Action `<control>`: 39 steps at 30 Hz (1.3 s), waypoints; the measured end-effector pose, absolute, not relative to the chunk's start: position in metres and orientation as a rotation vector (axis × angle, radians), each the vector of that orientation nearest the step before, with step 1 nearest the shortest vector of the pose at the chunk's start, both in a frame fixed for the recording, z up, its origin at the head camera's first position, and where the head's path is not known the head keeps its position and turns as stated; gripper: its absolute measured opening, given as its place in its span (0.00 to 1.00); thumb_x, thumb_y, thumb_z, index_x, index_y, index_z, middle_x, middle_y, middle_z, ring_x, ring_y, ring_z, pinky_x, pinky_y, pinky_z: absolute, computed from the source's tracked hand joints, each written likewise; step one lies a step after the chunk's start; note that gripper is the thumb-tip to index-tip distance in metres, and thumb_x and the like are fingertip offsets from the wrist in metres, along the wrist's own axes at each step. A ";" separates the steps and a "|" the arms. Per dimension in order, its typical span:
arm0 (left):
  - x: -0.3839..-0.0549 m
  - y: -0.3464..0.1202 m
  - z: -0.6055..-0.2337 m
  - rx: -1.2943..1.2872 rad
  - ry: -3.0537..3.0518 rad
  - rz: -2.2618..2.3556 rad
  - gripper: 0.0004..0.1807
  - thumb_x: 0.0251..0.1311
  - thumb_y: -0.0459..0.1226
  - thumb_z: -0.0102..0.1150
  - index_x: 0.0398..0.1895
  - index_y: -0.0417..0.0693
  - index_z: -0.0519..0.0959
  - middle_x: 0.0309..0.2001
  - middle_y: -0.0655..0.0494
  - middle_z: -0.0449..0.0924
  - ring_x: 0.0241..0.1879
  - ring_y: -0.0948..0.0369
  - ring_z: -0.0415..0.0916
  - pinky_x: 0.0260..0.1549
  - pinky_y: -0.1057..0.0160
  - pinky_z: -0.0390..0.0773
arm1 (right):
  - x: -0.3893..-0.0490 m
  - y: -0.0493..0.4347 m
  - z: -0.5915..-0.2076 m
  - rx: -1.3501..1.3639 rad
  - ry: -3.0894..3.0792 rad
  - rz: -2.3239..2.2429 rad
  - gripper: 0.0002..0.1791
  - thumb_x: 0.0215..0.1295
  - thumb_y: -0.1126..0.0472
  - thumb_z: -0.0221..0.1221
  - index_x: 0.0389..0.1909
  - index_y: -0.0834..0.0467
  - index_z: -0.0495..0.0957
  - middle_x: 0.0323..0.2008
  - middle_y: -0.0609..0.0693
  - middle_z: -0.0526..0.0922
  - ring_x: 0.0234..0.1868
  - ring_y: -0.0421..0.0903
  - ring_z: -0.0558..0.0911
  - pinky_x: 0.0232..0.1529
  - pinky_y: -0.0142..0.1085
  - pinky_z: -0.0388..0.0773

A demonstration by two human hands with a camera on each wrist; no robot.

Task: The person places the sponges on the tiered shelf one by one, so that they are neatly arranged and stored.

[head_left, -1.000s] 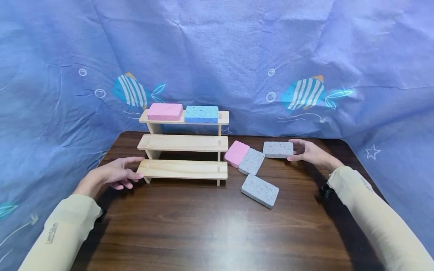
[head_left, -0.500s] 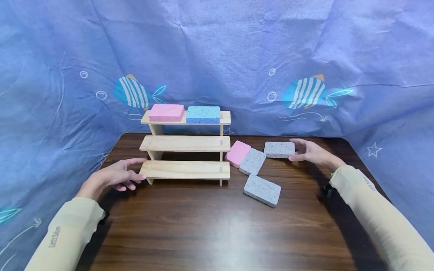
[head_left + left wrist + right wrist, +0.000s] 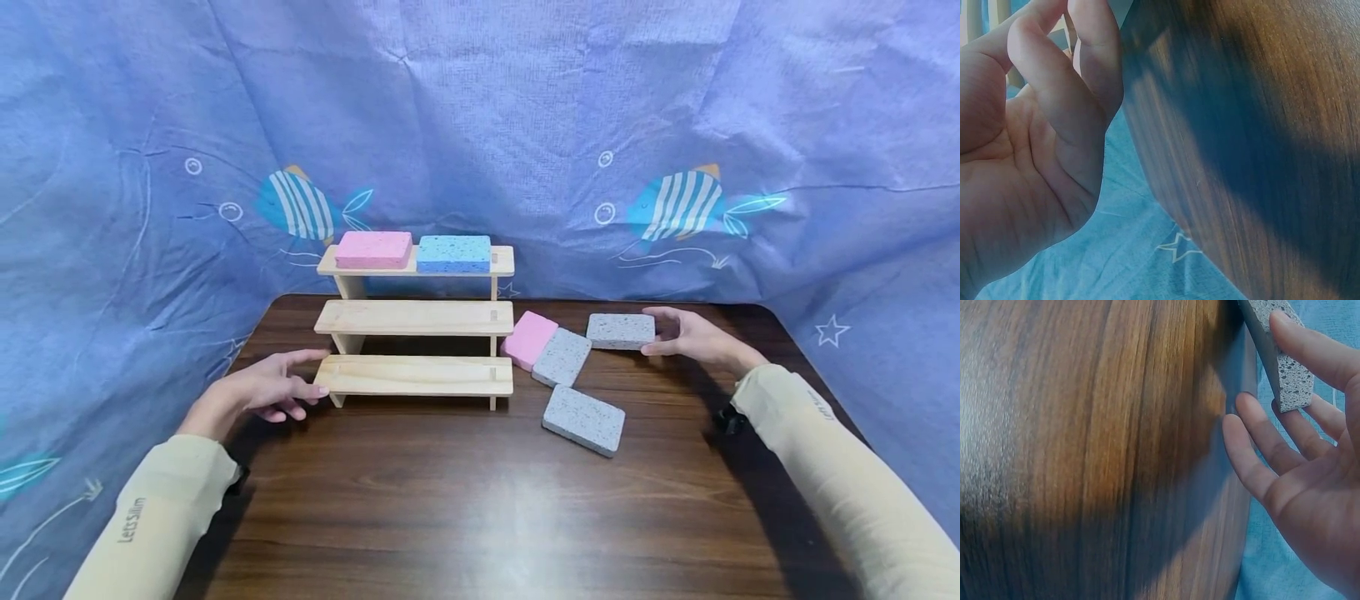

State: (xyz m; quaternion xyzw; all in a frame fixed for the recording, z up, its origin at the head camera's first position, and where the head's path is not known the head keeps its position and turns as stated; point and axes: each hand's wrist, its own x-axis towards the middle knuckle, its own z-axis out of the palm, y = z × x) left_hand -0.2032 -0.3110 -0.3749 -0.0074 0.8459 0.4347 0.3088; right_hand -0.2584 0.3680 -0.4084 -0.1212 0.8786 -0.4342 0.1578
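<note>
Where a cream sleeve [image 3: 146, 512] rises from the lower left of the head view, the left hand [image 3: 264, 386] reaches to a three-tiered wooden rack [image 3: 412, 317] in the left-centre of the frame. Its thumb and index finger pinch the left end of the lowest tier, one at the front edge and one at the back, while the other fingers bend loosely below. Behind this, in the upper left, a striped fish [image 3: 302, 204] is printed on a blue curtain [image 3: 487, 125]. On the top tier, a pink sponge [image 3: 373, 249] lies flat, with a blue sponge [image 3: 453, 252] just beside it to the right.

Right of the rack, near the centre of the frame, a second pink sponge [image 3: 529, 339] lies slantwise on the dark brown counter [image 3: 420, 500], its side touching a grey sponge [image 3: 562, 357]. Below these, a lower grey sponge [image 3: 584, 419] lies at an angle, its upper corner very near the first grey one. Farther right, above the counter's far right part, a speckled grey sponge [image 3: 620, 331] is held at its right end by the right hand [image 3: 692, 337], narrowed on it. In the right wrist view, the thumb lies on one face and fingers lie behind the other. Another cream sleeve [image 3: 832, 467] fills the lower right.
</note>
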 end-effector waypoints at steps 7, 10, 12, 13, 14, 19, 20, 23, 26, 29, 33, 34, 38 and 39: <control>-0.203 -0.313 -0.377 -0.014 2.226 1.151 0.50 0.65 0.43 0.68 0.82 0.49 0.47 0.40 0.45 0.85 0.25 0.58 0.82 0.17 0.65 0.76 | -0.259 0.368 -0.406 -0.346 2.545 -1.231 0.49 0.63 0.56 0.71 0.77 0.65 0.54 0.62 0.65 0.75 0.60 0.60 0.78 0.47 0.31 0.78; -0.205 -0.318 -0.373 -0.001 2.234 1.137 0.50 0.65 0.44 0.68 0.82 0.50 0.47 0.42 0.44 0.84 0.25 0.58 0.82 0.17 0.65 0.76 | -0.257 0.365 -0.411 -0.332 2.560 -1.227 0.49 0.63 0.55 0.72 0.77 0.66 0.55 0.64 0.65 0.73 0.60 0.60 0.78 0.48 0.30 0.78; -0.207 -0.321 -0.369 0.003 2.241 1.120 0.49 0.66 0.44 0.68 0.82 0.50 0.47 0.43 0.43 0.83 0.25 0.58 0.82 0.17 0.65 0.76 | -0.255 0.363 -0.416 -0.321 2.565 -1.219 0.49 0.63 0.54 0.72 0.77 0.65 0.55 0.64 0.66 0.73 0.59 0.60 0.78 0.48 0.32 0.78; -0.208 -0.322 -0.367 0.005 2.242 1.113 0.49 0.66 0.44 0.68 0.82 0.50 0.47 0.44 0.43 0.82 0.25 0.58 0.82 0.17 0.65 0.76 | -0.254 0.362 -0.418 -0.317 2.567 -1.211 0.50 0.63 0.53 0.72 0.77 0.65 0.55 0.65 0.66 0.72 0.59 0.60 0.77 0.49 0.33 0.78; -0.208 -0.323 -0.366 0.004 2.241 1.107 0.50 0.66 0.44 0.67 0.82 0.50 0.47 0.44 0.44 0.82 0.25 0.58 0.83 0.17 0.65 0.76 | -0.254 0.360 -0.419 -0.311 2.563 -1.213 0.50 0.62 0.52 0.72 0.78 0.64 0.55 0.66 0.66 0.71 0.60 0.60 0.77 0.50 0.34 0.78; -0.208 -0.324 -0.367 0.002 2.220 1.108 0.50 0.66 0.45 0.67 0.82 0.50 0.45 0.43 0.45 0.83 0.26 0.57 0.83 0.18 0.65 0.77 | -0.255 0.362 -0.417 -0.301 2.567 -1.196 0.50 0.62 0.52 0.72 0.78 0.63 0.55 0.71 0.67 0.64 0.62 0.62 0.76 0.52 0.39 0.78; -0.207 -0.323 -0.368 0.000 2.215 1.115 0.50 0.66 0.45 0.67 0.82 0.50 0.45 0.43 0.45 0.83 0.26 0.57 0.83 0.18 0.65 0.77 | -0.256 0.363 -0.415 -0.296 2.566 -1.195 0.50 0.62 0.52 0.72 0.78 0.62 0.56 0.71 0.67 0.63 0.62 0.62 0.76 0.52 0.40 0.78; -0.206 -0.318 -0.372 -0.005 2.203 1.138 0.50 0.66 0.45 0.67 0.82 0.50 0.46 0.43 0.45 0.82 0.26 0.58 0.83 0.18 0.65 0.77 | -0.258 0.369 -0.408 -0.288 2.580 -1.163 0.50 0.62 0.51 0.72 0.78 0.62 0.56 0.70 0.66 0.66 0.62 0.61 0.76 0.52 0.39 0.78; -0.206 -0.315 -0.374 -0.016 2.198 1.149 0.50 0.66 0.44 0.68 0.82 0.50 0.46 0.43 0.45 0.82 0.25 0.58 0.83 0.18 0.65 0.76 | -0.260 0.373 -0.402 -0.284 2.619 -1.121 0.50 0.61 0.48 0.72 0.77 0.61 0.59 0.66 0.63 0.72 0.60 0.59 0.77 0.50 0.35 0.78; -0.207 -0.314 -0.374 -0.024 2.205 1.147 0.50 0.65 0.44 0.68 0.82 0.50 0.46 0.42 0.45 0.82 0.25 0.58 0.83 0.18 0.65 0.76 | -0.260 0.375 -0.398 -0.275 2.640 -1.121 0.49 0.61 0.47 0.72 0.77 0.60 0.60 0.63 0.63 0.75 0.59 0.58 0.79 0.48 0.32 0.78; -0.208 -0.314 -0.374 -0.020 2.209 1.142 0.50 0.65 0.44 0.68 0.82 0.50 0.46 0.42 0.45 0.82 0.26 0.58 0.83 0.18 0.65 0.76 | -0.258 0.376 -0.396 -0.262 2.611 -1.184 0.50 0.61 0.49 0.73 0.77 0.61 0.58 0.64 0.63 0.74 0.58 0.54 0.80 0.47 0.29 0.78; -0.208 -0.314 -0.374 -0.019 2.210 1.141 0.50 0.66 0.44 0.68 0.82 0.50 0.46 0.42 0.45 0.82 0.25 0.58 0.83 0.18 0.65 0.76 | -0.257 0.376 -0.395 -0.263 2.612 -1.188 0.49 0.61 0.49 0.73 0.77 0.61 0.58 0.64 0.63 0.74 0.57 0.52 0.81 0.47 0.29 0.78; -0.207 -0.314 -0.374 -0.019 2.210 1.142 0.50 0.66 0.44 0.67 0.82 0.49 0.46 0.42 0.45 0.82 0.25 0.59 0.82 0.17 0.65 0.76 | -0.256 0.376 -0.390 -0.277 2.617 -1.189 0.48 0.62 0.50 0.72 0.77 0.59 0.58 0.63 0.61 0.74 0.53 0.43 0.81 0.46 0.30 0.78; -0.206 -0.314 -0.375 -0.018 2.209 1.142 0.50 0.66 0.44 0.67 0.82 0.49 0.46 0.42 0.44 0.83 0.25 0.59 0.82 0.17 0.65 0.76 | -0.255 0.376 -0.388 -0.280 2.612 -1.197 0.48 0.63 0.50 0.72 0.77 0.59 0.58 0.63 0.61 0.74 0.52 0.42 0.81 0.47 0.31 0.79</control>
